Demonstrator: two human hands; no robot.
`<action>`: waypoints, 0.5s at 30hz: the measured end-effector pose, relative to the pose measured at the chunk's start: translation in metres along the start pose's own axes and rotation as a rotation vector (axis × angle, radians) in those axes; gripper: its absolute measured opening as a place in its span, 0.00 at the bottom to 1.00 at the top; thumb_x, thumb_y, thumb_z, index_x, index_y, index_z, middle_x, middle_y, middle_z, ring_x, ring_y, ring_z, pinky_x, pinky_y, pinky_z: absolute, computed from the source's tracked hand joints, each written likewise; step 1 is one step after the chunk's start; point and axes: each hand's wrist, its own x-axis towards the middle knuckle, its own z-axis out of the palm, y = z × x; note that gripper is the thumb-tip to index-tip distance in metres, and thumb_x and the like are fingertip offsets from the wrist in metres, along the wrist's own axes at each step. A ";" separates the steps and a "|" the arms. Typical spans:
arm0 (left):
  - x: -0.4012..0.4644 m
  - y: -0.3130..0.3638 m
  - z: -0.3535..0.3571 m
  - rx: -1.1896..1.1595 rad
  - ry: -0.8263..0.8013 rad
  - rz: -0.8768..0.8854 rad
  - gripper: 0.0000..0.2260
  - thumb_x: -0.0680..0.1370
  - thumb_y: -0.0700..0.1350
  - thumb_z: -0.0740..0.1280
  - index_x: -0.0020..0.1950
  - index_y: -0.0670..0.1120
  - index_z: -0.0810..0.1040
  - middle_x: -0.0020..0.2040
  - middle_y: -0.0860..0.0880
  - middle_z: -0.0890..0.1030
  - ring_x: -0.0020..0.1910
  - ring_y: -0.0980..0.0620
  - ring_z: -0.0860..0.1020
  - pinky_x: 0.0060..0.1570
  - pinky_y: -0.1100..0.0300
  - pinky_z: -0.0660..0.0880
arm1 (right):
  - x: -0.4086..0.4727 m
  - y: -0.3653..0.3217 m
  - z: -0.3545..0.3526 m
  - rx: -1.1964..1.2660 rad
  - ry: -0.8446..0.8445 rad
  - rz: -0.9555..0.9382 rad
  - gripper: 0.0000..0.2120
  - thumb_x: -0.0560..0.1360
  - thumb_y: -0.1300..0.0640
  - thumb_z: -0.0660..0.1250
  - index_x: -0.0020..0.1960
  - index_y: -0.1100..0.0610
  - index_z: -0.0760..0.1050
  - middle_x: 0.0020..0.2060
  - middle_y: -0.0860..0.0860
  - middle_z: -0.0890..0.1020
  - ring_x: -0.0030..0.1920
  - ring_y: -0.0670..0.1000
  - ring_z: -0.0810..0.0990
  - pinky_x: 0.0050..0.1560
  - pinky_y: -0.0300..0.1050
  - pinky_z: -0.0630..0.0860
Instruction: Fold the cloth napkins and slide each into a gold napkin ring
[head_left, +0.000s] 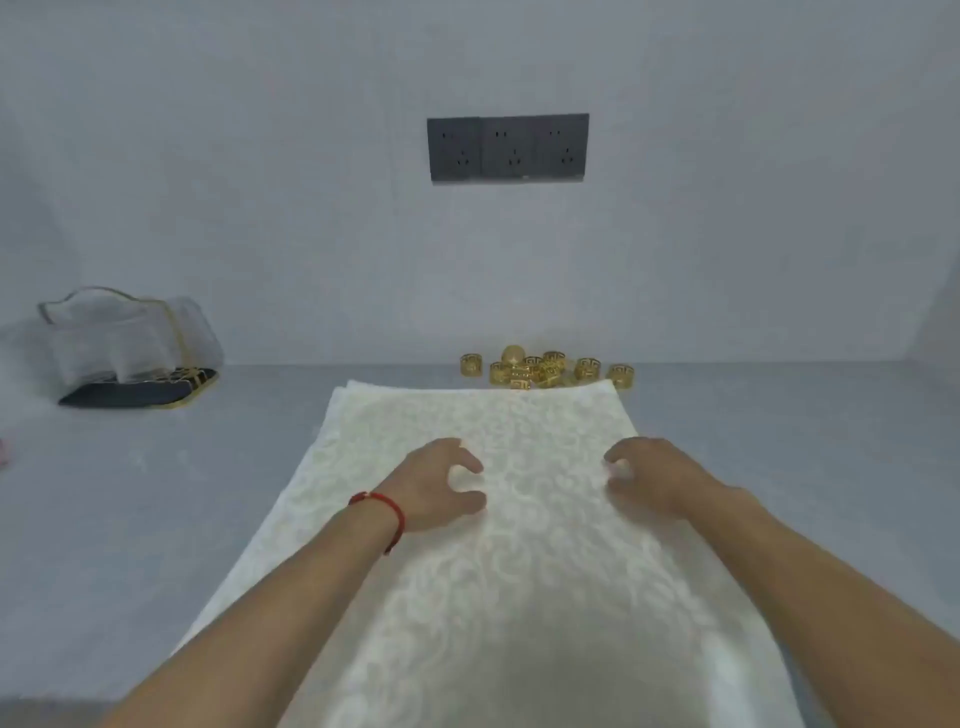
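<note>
A white patterned cloth napkin (498, 571) lies spread on the grey table, running from the near edge to the far side. My left hand (441, 483), with a red string on the wrist, sits over the napkin's middle with fingers and thumb curled inward. My right hand (649, 478) mirrors it on the right, fingers curled toward the cloth. Whether either hand pinches the fabric is unclear. A pile of several gold napkin rings (545, 370) sits just beyond the napkin's far edge, by the wall.
A clear gold-rimmed holder on a dark base (135, 353) stands at the far left against the wall. A dark socket panel (508, 147) is set in the wall above. Bare grey table (779, 467) lies on both sides of the napkin.
</note>
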 end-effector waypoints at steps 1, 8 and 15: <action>-0.009 -0.002 0.008 0.024 -0.026 0.003 0.18 0.77 0.54 0.70 0.67 0.55 0.76 0.78 0.56 0.62 0.76 0.54 0.62 0.74 0.59 0.59 | -0.008 -0.001 0.005 0.021 0.005 0.029 0.23 0.81 0.48 0.64 0.75 0.48 0.70 0.74 0.51 0.71 0.71 0.55 0.72 0.64 0.49 0.72; -0.042 -0.012 0.057 0.028 0.086 -0.038 0.19 0.76 0.59 0.68 0.67 0.58 0.77 0.73 0.61 0.70 0.73 0.55 0.66 0.68 0.57 0.65 | -0.040 -0.010 0.036 -0.187 0.277 0.047 0.12 0.82 0.52 0.60 0.55 0.49 0.82 0.46 0.49 0.85 0.47 0.54 0.83 0.48 0.47 0.77; -0.040 -0.001 0.066 0.154 0.259 0.085 0.05 0.75 0.47 0.70 0.39 0.51 0.82 0.46 0.56 0.83 0.50 0.56 0.78 0.53 0.55 0.75 | -0.043 -0.014 0.033 -0.164 0.329 0.042 0.11 0.78 0.59 0.61 0.42 0.53 0.81 0.36 0.50 0.83 0.38 0.54 0.80 0.41 0.45 0.69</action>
